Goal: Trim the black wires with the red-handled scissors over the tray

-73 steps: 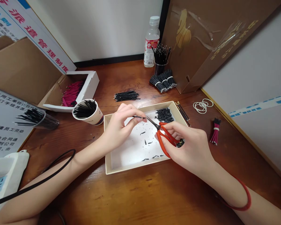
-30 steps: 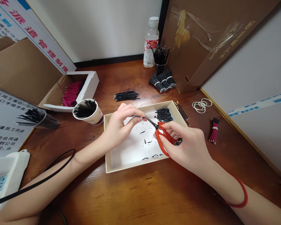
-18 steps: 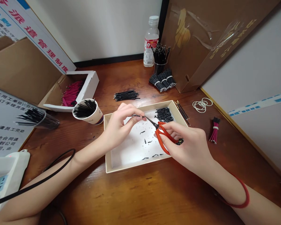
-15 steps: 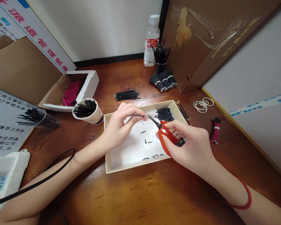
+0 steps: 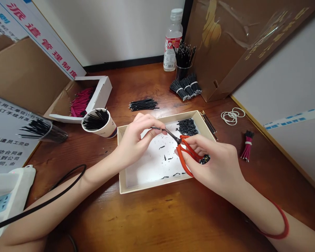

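Note:
Above a shallow cream-rimmed box (image 5: 123,182), my left hand (image 5: 136,140) pinches a short black wire (image 5: 157,128) between thumb and fingertips. My right hand (image 5: 215,159) is closed around red-handled scissors (image 5: 183,161), whose tips reach the wire's end by my left fingertips. Whether the blades touch the wire I cannot tell. Something small, dark and yellowish (image 5: 204,159) shows under my right fingers. On the box's white floor lie a heap of short black pieces (image 5: 187,126) and several scattered scraps.
Behind the box lies a bundle of black wires (image 5: 143,104). A paper cup (image 5: 109,128) of black wires and a white carton (image 5: 104,92) with red wires stand left. At the back are a bottle (image 5: 169,52) and tied bundles (image 5: 186,88). Rubber bands (image 5: 229,117) lie right.
The scissor tips have come to the wire at my left fingertips; before, a small gap lay between them. The whole view has shifted slightly.

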The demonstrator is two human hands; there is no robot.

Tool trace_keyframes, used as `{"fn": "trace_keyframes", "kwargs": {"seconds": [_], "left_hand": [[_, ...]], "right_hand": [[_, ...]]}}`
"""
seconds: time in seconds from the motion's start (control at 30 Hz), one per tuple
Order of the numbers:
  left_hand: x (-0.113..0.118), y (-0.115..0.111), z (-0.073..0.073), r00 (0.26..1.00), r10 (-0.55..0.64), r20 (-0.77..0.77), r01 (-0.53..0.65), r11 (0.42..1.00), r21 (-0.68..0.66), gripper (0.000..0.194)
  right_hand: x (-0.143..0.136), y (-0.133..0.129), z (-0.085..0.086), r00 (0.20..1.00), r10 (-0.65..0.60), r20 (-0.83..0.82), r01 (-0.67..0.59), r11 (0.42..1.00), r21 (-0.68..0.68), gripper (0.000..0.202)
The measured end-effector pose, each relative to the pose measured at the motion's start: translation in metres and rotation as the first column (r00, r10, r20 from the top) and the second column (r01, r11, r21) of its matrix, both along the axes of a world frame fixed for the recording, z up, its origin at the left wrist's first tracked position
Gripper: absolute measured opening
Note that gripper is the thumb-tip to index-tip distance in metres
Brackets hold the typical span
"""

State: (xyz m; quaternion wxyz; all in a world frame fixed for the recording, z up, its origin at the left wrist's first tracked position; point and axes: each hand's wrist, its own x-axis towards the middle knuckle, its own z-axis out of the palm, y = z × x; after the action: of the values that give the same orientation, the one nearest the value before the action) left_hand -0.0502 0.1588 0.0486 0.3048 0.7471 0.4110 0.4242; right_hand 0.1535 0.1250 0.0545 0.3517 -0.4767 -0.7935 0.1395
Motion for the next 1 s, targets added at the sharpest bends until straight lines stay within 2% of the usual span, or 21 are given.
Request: {"fn": "trace_keyframes", "kwargs": {"seconds": [0.63,1.0], "left_hand": [[-0.0001,0.0003,0.0009,1.000,0.009,0.003,-0.009,0.999,-0.044,0.015],[-0.0002,0.0003,0.0017,1.000,-0.005,-0.016,0.005,1.000,-0.011,0.016]], "right_hand": [[0.0018,0.0000,-0.0043,0.999,-0.030,0.027,0.029,0.999,0.045,0.008],[-0.0005,0.0006,-0.0017,0.999,-0.039,-0.006,0.039,0.998,0.050,0.009]]}}
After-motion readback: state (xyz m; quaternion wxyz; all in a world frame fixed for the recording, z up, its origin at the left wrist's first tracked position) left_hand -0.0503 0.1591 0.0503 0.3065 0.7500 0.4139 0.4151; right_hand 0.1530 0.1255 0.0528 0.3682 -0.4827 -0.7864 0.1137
